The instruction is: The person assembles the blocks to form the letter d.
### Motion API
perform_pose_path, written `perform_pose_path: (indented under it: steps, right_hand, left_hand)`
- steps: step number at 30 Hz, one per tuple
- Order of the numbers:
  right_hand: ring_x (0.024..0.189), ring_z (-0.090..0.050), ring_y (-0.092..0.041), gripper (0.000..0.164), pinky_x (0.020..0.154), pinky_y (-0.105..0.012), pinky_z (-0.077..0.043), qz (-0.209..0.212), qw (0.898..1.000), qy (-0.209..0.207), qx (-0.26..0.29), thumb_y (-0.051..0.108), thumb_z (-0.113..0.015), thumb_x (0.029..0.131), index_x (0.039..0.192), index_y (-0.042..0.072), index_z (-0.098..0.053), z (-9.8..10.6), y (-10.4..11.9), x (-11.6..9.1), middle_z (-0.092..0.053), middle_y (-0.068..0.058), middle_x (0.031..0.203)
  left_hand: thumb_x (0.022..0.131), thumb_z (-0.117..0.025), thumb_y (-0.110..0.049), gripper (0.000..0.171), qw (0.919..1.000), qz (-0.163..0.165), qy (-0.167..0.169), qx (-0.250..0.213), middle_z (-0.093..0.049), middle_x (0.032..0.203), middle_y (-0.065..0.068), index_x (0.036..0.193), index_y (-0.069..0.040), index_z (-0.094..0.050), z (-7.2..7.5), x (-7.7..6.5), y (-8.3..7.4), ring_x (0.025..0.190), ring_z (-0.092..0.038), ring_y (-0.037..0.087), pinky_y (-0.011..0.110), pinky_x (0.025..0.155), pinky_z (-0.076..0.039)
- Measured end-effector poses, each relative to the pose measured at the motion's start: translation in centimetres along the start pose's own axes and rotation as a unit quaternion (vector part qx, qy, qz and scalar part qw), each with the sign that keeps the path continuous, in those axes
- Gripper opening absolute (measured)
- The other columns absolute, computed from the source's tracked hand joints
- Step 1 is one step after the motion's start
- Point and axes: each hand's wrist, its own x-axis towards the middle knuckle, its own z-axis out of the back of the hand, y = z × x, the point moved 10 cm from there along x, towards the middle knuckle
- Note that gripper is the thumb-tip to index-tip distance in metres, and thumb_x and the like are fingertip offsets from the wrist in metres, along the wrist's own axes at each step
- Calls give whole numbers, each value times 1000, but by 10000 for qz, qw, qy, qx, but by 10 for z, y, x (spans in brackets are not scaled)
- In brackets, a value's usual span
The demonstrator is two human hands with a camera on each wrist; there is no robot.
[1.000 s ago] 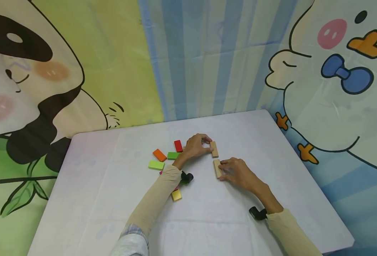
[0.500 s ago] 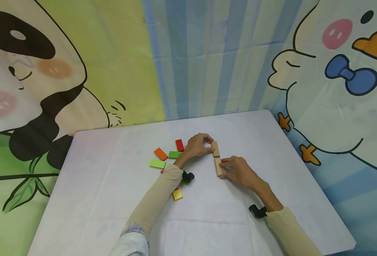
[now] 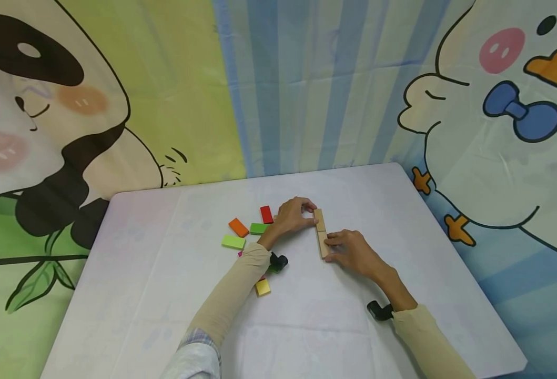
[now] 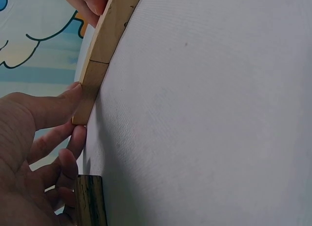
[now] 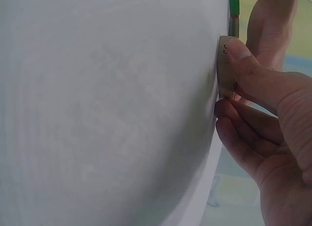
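Two plain wooden blocks lie end to end in a line on the white table: the far block [image 3: 320, 220] and the near block [image 3: 323, 246]. My left hand [image 3: 293, 215] pinches the far block between thumb and fingers. The near block is pinched at its right side and near end by my right hand [image 3: 354, 252]. In the left wrist view a thin seam marks where the blocks meet, with the thumb of my left hand [image 4: 29, 119] on the far one. The right wrist view shows the thumb of my right hand [image 5: 273, 99] on the near block [image 5: 226, 65].
Left of the hands lie a red block [image 3: 266, 214], an orange block [image 3: 239, 227], a green block [image 3: 259, 228] and a light green block [image 3: 233, 242]. A yellow block [image 3: 262, 287] shows beside the left sleeve, which partly hides other pieces. Another wooden block [image 4: 91, 201] stands by the left fingers.
The near block has moved away from me in my right hand, closing the gap to the far block. My left hand has stayed at the far block. The camera view has shifted slightly.
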Motion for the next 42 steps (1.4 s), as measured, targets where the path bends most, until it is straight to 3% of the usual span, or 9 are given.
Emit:
perform_pose_path:
  steps: [11,17,21,25,33,42]
  right_hand:
    - [131,-71,-40,53,109,-59,-55,143,9999,-3,-88,21,-95,85,130,-1,-78,-1,3,3,-77,-18,135]
    - [124,-73,-36,50,107,-59,-55,400,9967,-511,-479,28,-95,85,126,3,-81,11,11,8,-80,-15,130]
    - [132,-66,-40,47,111,-63,-50,564,9951,-674,-443,16,-91,90,131,0,-77,19,16,16,-73,-18,141]
    - [142,-58,-42,50,116,-64,-47,580,9965,-397,-455,9,-88,91,137,-3,-73,17,15,26,-64,-19,153]
    - [148,-53,-43,52,120,-63,-45,510,9977,321,-307,5,-82,96,144,-8,-65,4,12,34,-60,-20,157]
    - [142,-57,-48,52,116,-63,-48,497,9980,380,-15,-3,-82,93,141,-13,-64,3,13,35,-65,-26,147]
  left_hand:
    - [96,-84,-34,32,10000,19,1,73,-79,116,-2,124,-20,-79,2,-4,3,108,-66,19,42,98,-50]
    - [97,-83,-33,32,9999,47,14,87,-79,117,-1,125,-19,-78,3,-5,5,107,-66,18,41,96,-49]
    - [96,-84,-33,33,10000,53,-17,40,-79,117,0,126,-19,-78,5,-4,7,107,-67,19,40,96,-49]
    - [98,-83,-32,34,9999,125,-50,-108,-80,122,1,129,-17,-77,9,-4,10,111,-68,21,41,99,-51]
    - [105,-75,-26,31,9981,245,-418,-384,-79,129,6,132,-11,-75,43,-15,11,115,-69,27,44,96,-54]
    - [104,-76,-26,28,9936,292,-1054,-279,-80,126,4,129,-13,-78,87,-39,21,109,-68,26,41,86,-51]
